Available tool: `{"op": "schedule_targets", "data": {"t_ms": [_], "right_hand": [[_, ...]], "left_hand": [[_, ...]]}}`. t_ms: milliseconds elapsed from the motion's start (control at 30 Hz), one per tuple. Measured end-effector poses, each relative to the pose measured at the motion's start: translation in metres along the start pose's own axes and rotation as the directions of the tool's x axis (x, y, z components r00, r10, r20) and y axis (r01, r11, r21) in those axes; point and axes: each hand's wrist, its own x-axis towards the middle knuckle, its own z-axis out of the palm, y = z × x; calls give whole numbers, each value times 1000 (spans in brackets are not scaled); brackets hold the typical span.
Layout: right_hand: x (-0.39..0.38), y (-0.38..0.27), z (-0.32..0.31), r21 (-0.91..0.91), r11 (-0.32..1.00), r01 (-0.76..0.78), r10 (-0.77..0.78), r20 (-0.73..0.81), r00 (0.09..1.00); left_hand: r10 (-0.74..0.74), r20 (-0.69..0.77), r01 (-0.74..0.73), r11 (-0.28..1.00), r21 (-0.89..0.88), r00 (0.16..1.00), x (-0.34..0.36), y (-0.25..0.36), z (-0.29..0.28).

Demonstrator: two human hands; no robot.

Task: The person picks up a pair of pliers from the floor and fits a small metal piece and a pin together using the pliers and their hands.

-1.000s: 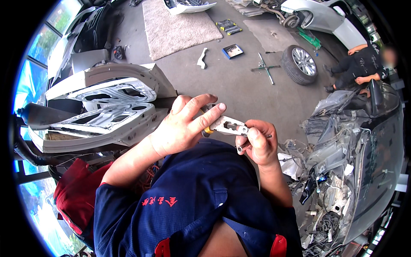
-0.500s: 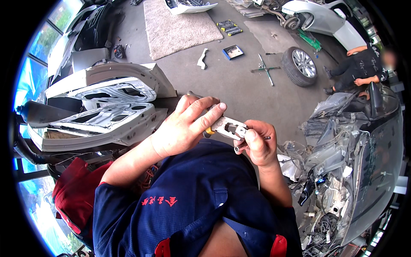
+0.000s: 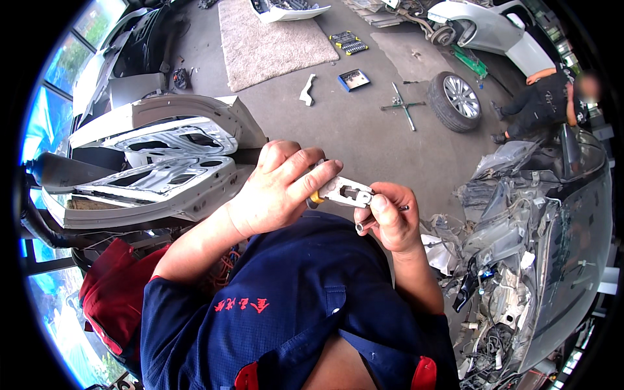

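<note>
Hands meet in front of the chest, over the grey floor [image 3: 364, 136]. The left hand [image 3: 276, 188] is closed, its fingers curled over one end of a small metal bracket [image 3: 348, 192], a pale plate with cut-outs; a bit of yellow-orange shows just under the fingertips, and what it belongs to cannot be made out. The right hand [image 3: 390, 218] is also closed, pinching the other end of the bracket with the thumb on top, and it grips a slim metal tool [image 3: 365, 224] whose socket-like tip pokes out below the knuckles and whose other end shows past the hand. So the bracket sits between the two hands, held by both, at mid-frame.

To the person's left lie stacked white car doors [image 3: 156, 169], inner sides up. To the right stands a wrecked car [image 3: 520, 247] with its front stripped, wiring and torn parts exposed. Farther off on the floor are a beige rug [image 3: 273, 42], a cross wrench [image 3: 403, 104], a loose wheel [image 3: 455, 101] and a small blue box [image 3: 354, 79]. Another person [image 3: 543, 104] in dark clothes crouches beyond the wheel, well apart from the hands.
</note>
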Motion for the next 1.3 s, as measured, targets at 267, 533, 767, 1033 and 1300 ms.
{"op": "schedule_targets", "data": {"t_ms": [267, 533, 767, 1033, 1300], "right_hand": [[0, 8, -4, 14, 999, 45, -46, 74, 996], [2, 16, -14, 10, 999, 30, -31, 88, 996], [4, 3, -3, -301, 933, 199, -202, 23, 979], [11, 6, 1, -103, 992, 79, -95, -159, 983], [10, -10, 8, 88, 995, 40, -35, -57, 998]], "left_hand": [[2, 49, 9, 974, -226, 999, -4, -8, 7], [-13, 119, 45, 962, -271, 993, -8, -7, 8], [-51, 116, 81, 960, -267, 992, -12, -4, 13], [-161, 237, 265, 815, -516, 958, -19, -4, 22], [-186, 204, 269, 796, -543, 961, -25, -7, 25]]}}
